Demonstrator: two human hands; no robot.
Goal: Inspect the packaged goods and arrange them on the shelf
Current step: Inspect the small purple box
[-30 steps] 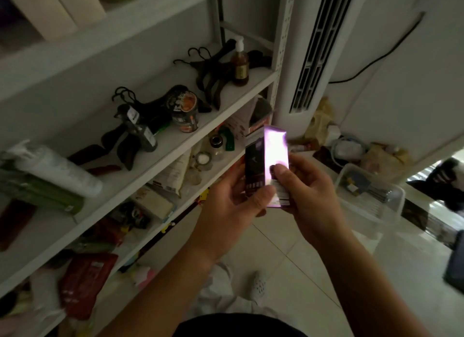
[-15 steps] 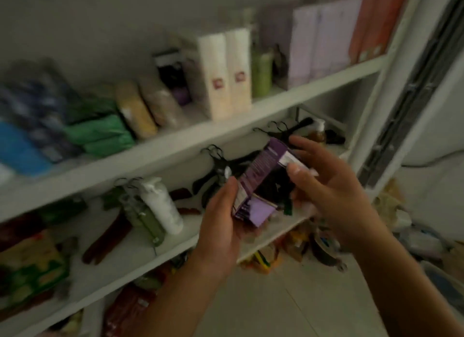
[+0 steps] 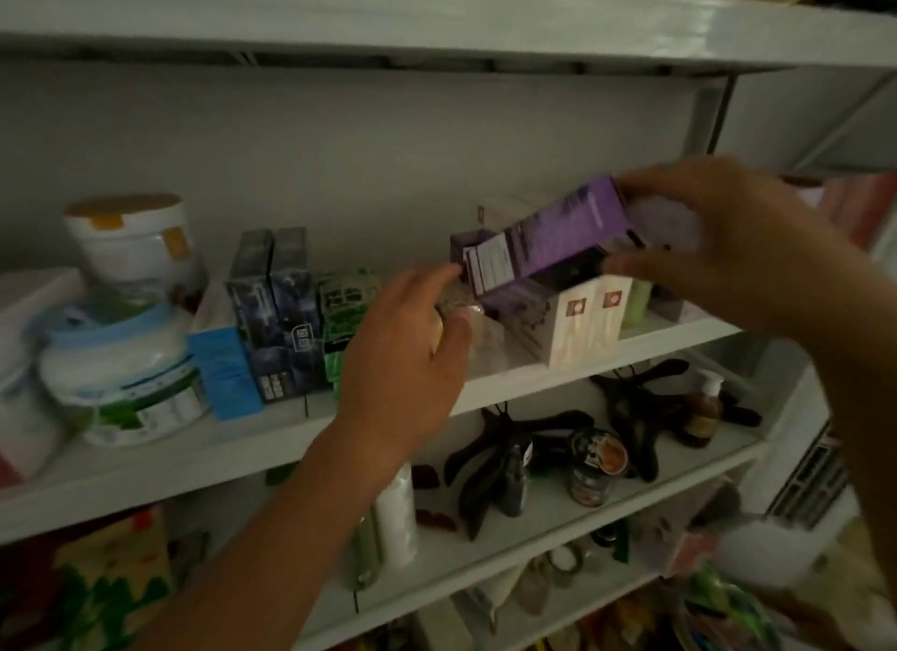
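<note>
Head view: right hand grips purple box, label print unreadable; left hand loose, holding nothing.

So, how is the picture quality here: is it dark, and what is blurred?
Head view: dim all over, no glare; the right hand and the purple box it holds are softly motion-blurred; the lower right corner is smeared.

Obscured and illegible items, shelf.
Purple box: right end covered by right hand, label print unreadable. Green pack: partly hidden by left hand. Lower-right goods: blurred.
</note>
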